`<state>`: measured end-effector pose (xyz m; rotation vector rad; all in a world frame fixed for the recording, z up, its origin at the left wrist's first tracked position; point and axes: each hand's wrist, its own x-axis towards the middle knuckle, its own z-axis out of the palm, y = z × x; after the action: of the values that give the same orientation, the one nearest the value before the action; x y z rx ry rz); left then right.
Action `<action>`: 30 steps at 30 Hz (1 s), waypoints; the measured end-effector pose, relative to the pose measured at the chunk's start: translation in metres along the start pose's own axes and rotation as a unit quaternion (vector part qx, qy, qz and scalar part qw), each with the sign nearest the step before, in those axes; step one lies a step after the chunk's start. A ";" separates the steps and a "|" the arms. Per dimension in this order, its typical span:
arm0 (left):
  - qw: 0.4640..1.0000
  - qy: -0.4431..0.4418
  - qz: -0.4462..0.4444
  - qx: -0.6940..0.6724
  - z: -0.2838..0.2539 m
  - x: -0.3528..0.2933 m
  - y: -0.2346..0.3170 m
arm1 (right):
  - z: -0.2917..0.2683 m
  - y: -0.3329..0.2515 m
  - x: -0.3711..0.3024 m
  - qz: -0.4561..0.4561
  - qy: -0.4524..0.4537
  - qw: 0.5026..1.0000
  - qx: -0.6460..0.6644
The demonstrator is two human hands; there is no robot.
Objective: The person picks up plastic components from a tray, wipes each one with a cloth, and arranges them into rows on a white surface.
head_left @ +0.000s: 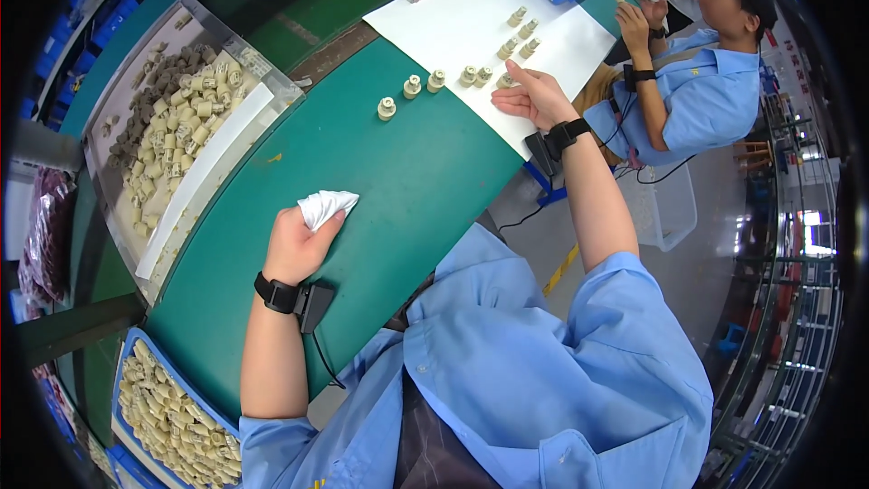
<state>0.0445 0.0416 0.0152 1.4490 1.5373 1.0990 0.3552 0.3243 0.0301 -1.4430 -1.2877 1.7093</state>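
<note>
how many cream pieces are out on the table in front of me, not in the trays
10 visible: three cream pieces at the left, three by the right hand, at, four farther up the white sheet, at. The hand may hide others.

Off the near edge of the worktop (407,186), toward its right end, are a co-worker (706,100) in blue, a translucent tub (677,208) and a yellow floor stripe (562,270). Past its left side: a shiny purplish plastic bundle (47,240).
</note>
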 end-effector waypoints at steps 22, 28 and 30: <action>1.000 0.006 -0.007 0.005 -0.001 -0.001 -0.004 | -0.001 -0.017 0.019 0.006 0.066 0.997 -0.043; 1.000 -0.003 -0.010 0.011 -0.002 0.001 -0.001 | -0.006 -0.028 0.039 0.069 0.072 0.994 -0.053; 1.000 -0.008 -0.018 0.015 -0.001 -0.001 -0.001 | -0.008 -0.029 0.039 0.082 0.060 0.993 -0.053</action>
<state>0.0432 0.0401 0.0143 1.4419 1.5679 1.0457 0.3477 0.3721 0.0398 -1.7296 -1.2411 1.6483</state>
